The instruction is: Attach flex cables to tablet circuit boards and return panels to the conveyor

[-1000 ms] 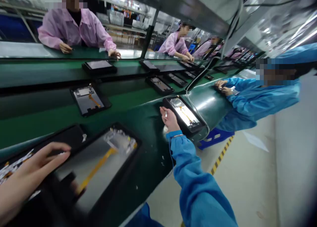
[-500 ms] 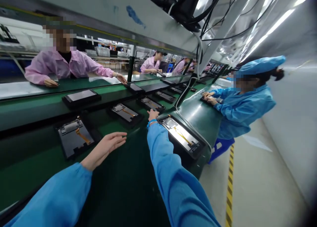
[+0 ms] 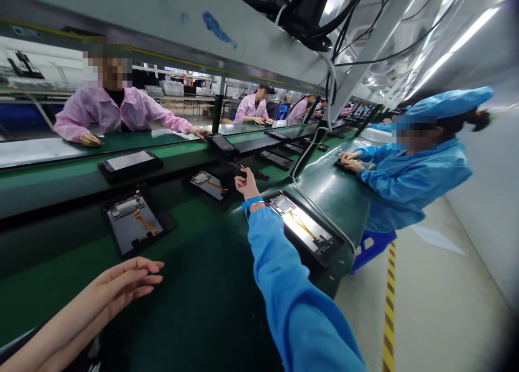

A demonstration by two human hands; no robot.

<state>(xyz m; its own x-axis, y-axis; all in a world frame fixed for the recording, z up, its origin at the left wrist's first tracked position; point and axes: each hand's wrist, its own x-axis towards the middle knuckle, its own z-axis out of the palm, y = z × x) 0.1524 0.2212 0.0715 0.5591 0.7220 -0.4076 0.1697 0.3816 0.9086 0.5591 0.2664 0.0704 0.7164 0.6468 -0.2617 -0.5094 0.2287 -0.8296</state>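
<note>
My right hand (image 3: 246, 184) is closed on the near edge of a dark tablet (image 3: 260, 175), which is tilted so that its inside hardly shows. My left hand (image 3: 135, 280) is over the green bench at lower left, fingers stretched out, holding nothing. Beyond it lies an opened tablet (image 3: 130, 226) with an orange ribbon cable. Another opened tablet (image 3: 208, 185) is to the left of my right hand. A larger, brightly reflecting opened tablet (image 3: 302, 223) lies beside my right forearm.
Across the line, a person in pink (image 3: 117, 110) touches a tablet (image 3: 222, 144). Another tablet (image 3: 130, 162) lies on the raised strip. At right, a person in blue (image 3: 421, 172) handles a device. A white cable (image 3: 310, 201) runs down across the bench (image 3: 203, 285).
My right hand has taken hold of the tablet and tipped it up. My left hand has moved down and left, away from the tablets. The person in pink has tilted up a tablet.
</note>
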